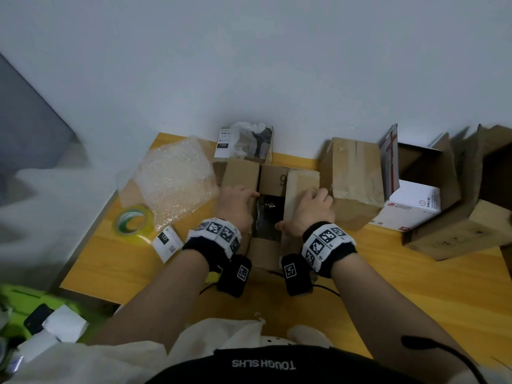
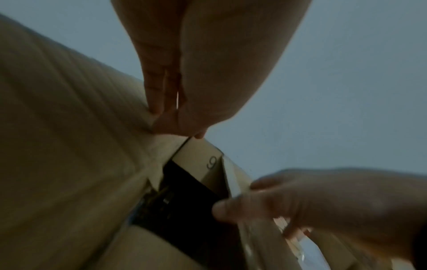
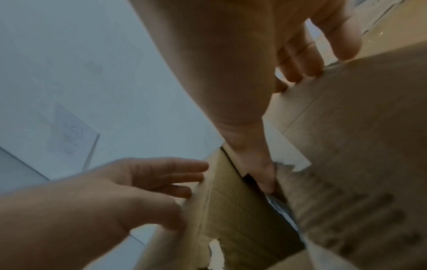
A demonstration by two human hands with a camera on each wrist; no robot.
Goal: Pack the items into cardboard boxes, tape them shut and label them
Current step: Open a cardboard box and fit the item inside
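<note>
A small cardboard box (image 1: 263,254) stands on the yellow table in front of me, with its side flaps partly folded in. Through the gap between them a dark wrapped item (image 1: 265,217) shows inside. My left hand (image 1: 237,202) presses flat on the left flap (image 1: 240,173), fingers straight. My right hand (image 1: 310,209) grips the right flap (image 1: 302,180), fingers curled over its outer edge and thumb on its inner edge. The far flap (image 1: 273,180) bears a "9". In the right wrist view the right hand (image 3: 231,73) holds the right flap (image 3: 358,146).
A roll of clear tape (image 1: 133,221), a bubble wrap sheet (image 1: 174,181) and a white label (image 1: 167,243) lie to the left. A closed cardboard box (image 1: 352,184) stands close on the right, with a white box (image 1: 412,209) and open cartons (image 1: 448,195) beyond it. A labelled box (image 1: 243,142) sits behind.
</note>
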